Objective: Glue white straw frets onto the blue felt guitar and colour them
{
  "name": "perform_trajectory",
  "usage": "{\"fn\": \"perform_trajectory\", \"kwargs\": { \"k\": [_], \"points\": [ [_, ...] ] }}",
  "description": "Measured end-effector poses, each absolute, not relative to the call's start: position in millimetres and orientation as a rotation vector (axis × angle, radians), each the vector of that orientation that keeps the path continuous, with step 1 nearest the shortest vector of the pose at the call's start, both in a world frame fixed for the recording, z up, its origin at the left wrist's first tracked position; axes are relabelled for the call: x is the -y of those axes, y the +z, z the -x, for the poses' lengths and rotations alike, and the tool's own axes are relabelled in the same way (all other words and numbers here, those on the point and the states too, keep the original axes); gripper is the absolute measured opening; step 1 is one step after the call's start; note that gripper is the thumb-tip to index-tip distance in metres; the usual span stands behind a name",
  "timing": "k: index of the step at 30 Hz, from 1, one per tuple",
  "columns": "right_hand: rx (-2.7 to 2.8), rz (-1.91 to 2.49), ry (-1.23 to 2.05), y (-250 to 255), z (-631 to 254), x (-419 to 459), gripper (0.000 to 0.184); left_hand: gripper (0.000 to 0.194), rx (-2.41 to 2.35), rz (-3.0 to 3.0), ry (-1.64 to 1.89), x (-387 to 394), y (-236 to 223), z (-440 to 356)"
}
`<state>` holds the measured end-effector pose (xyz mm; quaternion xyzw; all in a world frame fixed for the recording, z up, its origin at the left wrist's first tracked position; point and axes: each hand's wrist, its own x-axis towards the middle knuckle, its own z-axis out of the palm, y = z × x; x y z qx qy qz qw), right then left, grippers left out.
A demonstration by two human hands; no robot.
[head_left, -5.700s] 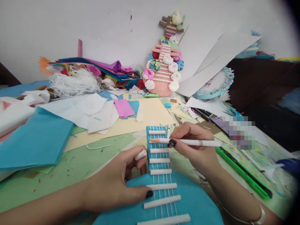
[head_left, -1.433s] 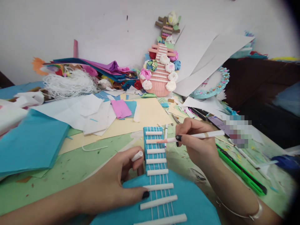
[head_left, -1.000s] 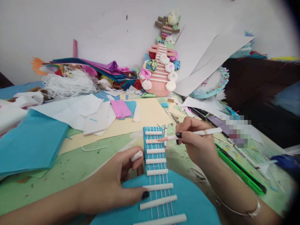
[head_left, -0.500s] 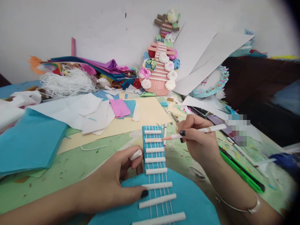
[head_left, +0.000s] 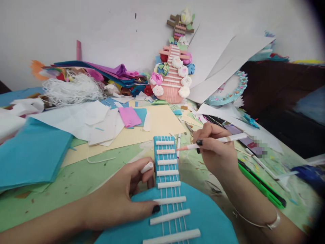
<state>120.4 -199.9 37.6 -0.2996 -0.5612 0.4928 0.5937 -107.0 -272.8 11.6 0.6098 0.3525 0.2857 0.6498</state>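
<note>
A blue paper guitar [head_left: 203, 217] with white strings and several white bars lies in front of me. My left hand [head_left: 122, 198] presses on its body beside the neck, its fingers curled round a white pen cap [head_left: 147, 167]. My right hand [head_left: 215, 152] pinches a white pen [head_left: 223, 140] with a pink tip. That tip hovers just off the right end of the second bar [head_left: 166, 151], which is tinted pale pink.
A finished pink paper guitar with paper flowers [head_left: 172, 76] leans on the wall. Coloured paper, white string [head_left: 73, 89] and white sheets [head_left: 86, 120] litter the left. A green craft knife [head_left: 261, 186], sticks and a round blue wreath [head_left: 230, 93] lie at the right.
The pen's tip slid to the right along the second bar and has come off its right end. My left hand kept still on the blue guitar.
</note>
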Motion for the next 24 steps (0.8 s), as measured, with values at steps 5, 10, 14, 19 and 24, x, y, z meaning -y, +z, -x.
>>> {"fn": "perform_trajectory", "kwargs": {
  "k": [5,10,14,19,24],
  "points": [
    [1.433,0.654,1.222,37,-119,205,0.013,0.039,-0.821,-1.382,0.646,273,13,107],
    [1.541,0.699,1.208,32,-117,209,0.014,0.039,-0.836,-1.392,0.648,273,13,107],
    [1.583,0.726,1.158,33,-115,212,0.016,0.04,-0.856,-1.392,0.671,273,14,106],
    [1.604,0.768,1.11,36,-112,215,0.016,0.04,-0.861,-1.374,0.689,274,14,105],
    [1.579,0.752,1.108,36,-112,215,0.016,0.038,-0.852,-1.345,0.676,274,16,105]
  ]
}}
